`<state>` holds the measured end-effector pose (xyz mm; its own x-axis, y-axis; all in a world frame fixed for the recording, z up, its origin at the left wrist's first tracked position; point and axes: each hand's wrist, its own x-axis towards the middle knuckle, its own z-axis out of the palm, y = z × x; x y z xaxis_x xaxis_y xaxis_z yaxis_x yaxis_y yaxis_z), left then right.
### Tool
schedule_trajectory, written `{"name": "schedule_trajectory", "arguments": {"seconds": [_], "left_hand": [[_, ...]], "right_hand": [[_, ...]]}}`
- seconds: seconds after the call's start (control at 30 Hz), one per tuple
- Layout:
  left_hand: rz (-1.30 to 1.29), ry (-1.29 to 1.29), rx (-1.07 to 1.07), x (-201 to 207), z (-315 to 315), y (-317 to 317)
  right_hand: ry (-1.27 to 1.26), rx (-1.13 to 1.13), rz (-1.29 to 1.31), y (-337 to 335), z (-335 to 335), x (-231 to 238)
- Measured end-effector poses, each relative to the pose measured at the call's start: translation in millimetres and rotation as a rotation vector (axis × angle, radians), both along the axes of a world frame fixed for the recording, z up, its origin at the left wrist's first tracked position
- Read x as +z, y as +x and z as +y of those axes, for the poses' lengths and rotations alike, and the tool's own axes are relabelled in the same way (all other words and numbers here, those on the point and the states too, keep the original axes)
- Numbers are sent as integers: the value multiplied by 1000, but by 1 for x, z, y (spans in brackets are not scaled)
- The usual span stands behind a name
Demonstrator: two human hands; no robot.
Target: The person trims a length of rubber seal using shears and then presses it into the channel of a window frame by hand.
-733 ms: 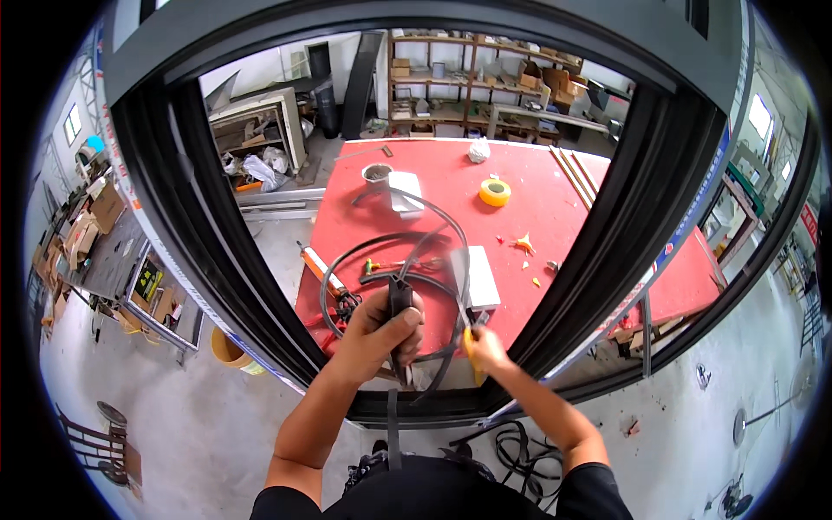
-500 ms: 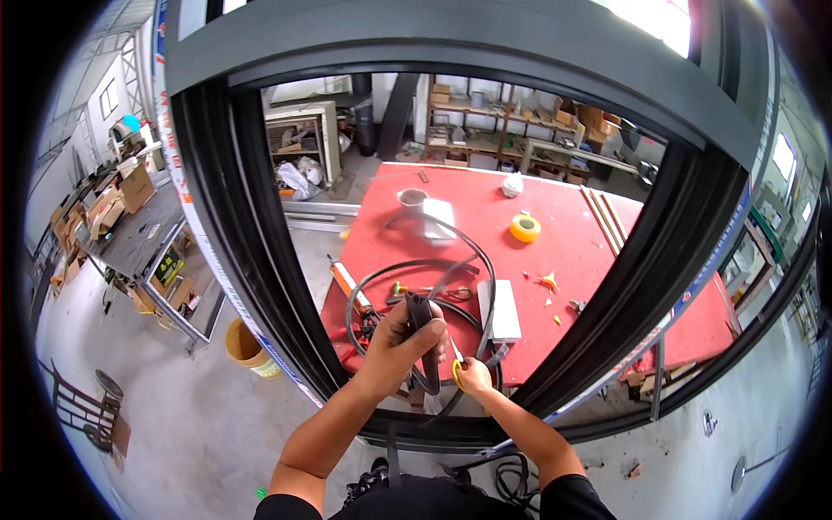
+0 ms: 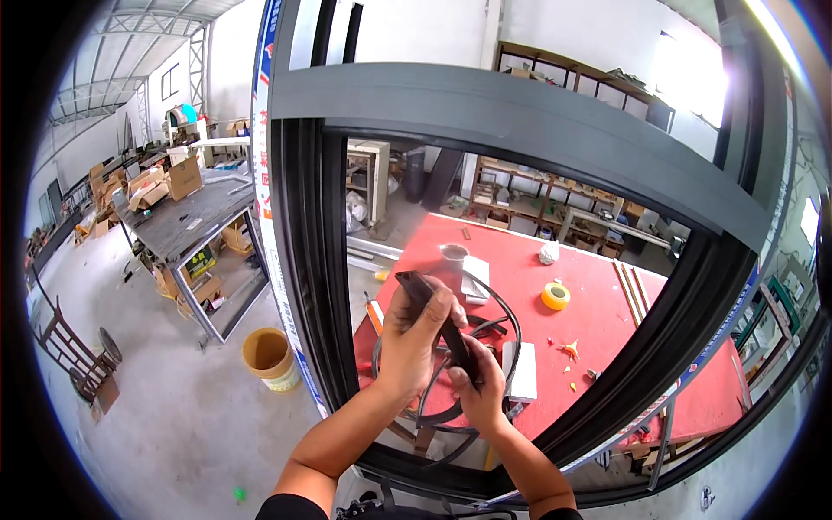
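Observation:
A black rubber sealing strip (image 3: 452,338) slants between my two hands, its cut end pointing up and left. My left hand (image 3: 411,342) is closed around its upper part, thumb lying along it. Lower down, my right hand (image 3: 482,392) closes on the same strip, with the thumb on its near side. More of the black strip (image 3: 513,314) loops over the red table behind and below my hands. Both hands are inside the opening of a dark grey metal frame (image 3: 520,108). No scissors can be made out now.
The frame's black-lined uprights (image 3: 314,260) stand close on both sides. On the red table (image 3: 511,247) lie a yellow tape roll (image 3: 555,296), a white box (image 3: 522,373) and thin strips (image 3: 631,290). A yellow bucket (image 3: 269,358) stands on the floor at left, near a workbench (image 3: 186,212).
My right hand, which held yellow-handled scissors below the strip, now grips the strip itself. The strip has tilted, and the whole view has swung up and left.

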<state>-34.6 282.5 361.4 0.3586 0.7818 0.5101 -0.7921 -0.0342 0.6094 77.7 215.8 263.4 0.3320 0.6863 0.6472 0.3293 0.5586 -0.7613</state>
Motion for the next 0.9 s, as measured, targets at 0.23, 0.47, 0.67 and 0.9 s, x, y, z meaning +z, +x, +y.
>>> {"name": "schedule_trajectory", "arguments": {"seconds": [0.23,0.47,0.67,0.9], "left_hand": [[241,422,-16,55,-18,-5],[319,400,243,76,1,-31],[280,456,311,92,4,-33],[193,1269,1056,164,-36,-1]], "right_hand": [[193,-110,109,3,10,48],[155,-342,-361,19,-1,114],[218,-320,-330,28,7,135],[577,41,726,20,26,143]]}}
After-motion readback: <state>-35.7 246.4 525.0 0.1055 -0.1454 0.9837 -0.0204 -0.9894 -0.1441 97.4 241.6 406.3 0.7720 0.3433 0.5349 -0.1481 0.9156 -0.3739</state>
